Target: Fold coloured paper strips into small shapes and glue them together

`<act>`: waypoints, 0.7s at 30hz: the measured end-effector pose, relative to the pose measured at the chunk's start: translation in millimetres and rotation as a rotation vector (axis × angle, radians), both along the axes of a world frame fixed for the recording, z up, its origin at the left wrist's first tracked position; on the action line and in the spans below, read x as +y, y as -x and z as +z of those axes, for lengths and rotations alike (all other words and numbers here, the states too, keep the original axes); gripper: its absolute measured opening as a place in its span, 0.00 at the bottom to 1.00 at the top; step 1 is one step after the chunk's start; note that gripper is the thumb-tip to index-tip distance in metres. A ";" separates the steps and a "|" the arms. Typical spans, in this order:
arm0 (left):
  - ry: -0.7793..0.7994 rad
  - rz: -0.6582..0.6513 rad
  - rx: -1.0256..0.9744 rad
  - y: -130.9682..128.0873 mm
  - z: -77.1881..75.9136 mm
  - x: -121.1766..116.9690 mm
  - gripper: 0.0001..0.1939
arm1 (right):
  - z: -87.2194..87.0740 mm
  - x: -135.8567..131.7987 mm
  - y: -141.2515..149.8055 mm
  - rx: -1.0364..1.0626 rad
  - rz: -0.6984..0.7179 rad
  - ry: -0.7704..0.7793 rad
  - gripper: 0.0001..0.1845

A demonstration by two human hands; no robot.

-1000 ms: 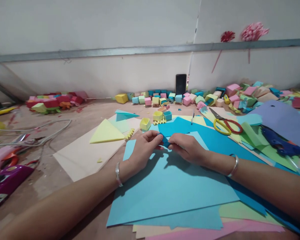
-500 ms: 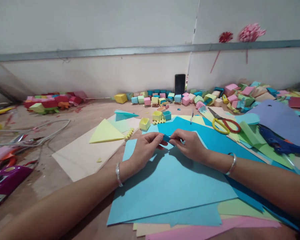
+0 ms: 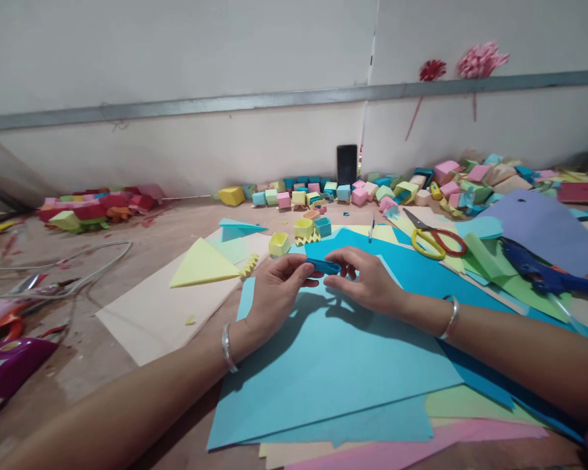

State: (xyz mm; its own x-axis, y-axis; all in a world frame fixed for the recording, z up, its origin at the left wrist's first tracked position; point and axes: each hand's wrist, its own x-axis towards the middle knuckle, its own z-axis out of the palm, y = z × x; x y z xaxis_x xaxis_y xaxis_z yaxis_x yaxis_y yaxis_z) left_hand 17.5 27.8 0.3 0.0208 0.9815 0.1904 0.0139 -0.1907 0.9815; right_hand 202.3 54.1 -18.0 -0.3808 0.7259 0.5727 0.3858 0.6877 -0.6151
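Observation:
A small folded strip of dark blue paper (image 3: 323, 266) is held between both hands just above a large light blue sheet (image 3: 333, 365). My left hand (image 3: 279, 287) pinches its left end with thumb and fingers closed. My right hand (image 3: 367, 281) pinches its right end the same way. Each wrist wears a silver bangle. A darker blue sheet (image 3: 421, 274) lies under and behind the right hand.
Yellow-handled scissors (image 3: 436, 240) and a blue glue gun (image 3: 543, 274) lie at the right. Small paper boxes (image 3: 323, 192) line the wall beside a black phone (image 3: 346, 164). A yellow triangle (image 3: 202, 264), white cable (image 3: 78, 258) and purple tool (image 3: 4, 369) lie left.
Both hands have lifted slightly and pulled the blue piece out longer between them; it was a small wad and now shows as a flat strip. The view shifted a little leftward.

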 end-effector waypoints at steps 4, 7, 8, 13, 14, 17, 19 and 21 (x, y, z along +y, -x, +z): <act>0.000 -0.004 0.006 0.4 -0.7 1.8 0.09 | -0.6 1.9 1.1 0.045 0.023 0.102 0.07; -0.017 -0.009 0.093 0.4 -0.4 3.1 0.08 | -0.7 2.4 2.2 0.083 -0.009 0.138 0.06; -0.024 -0.011 0.123 0.5 -0.3 3.6 0.07 | -1.0 2.6 2.5 0.090 -0.016 0.146 0.06; -0.143 -0.024 0.286 4.6 -3.1 6.8 0.06 | -3.3 4.5 2.6 0.103 -0.031 0.173 0.06; -0.172 -0.025 0.325 6.1 -4.5 7.6 0.05 | -3.7 5.1 2.4 0.103 -0.035 0.178 0.06; -0.228 -0.019 0.403 10.3 -8.8 9.8 0.03 | -4.2 6.2 1.4 0.102 -0.044 0.182 0.05; -0.242 -0.021 0.420 11.9 -9.8 10.2 0.03 | -4.1 6.5 0.9 0.104 -0.037 0.174 0.05; -0.247 -0.016 0.447 12.2 -8.5 9.7 0.04 | -3.6 6.5 0.8 0.105 -0.025 0.170 0.05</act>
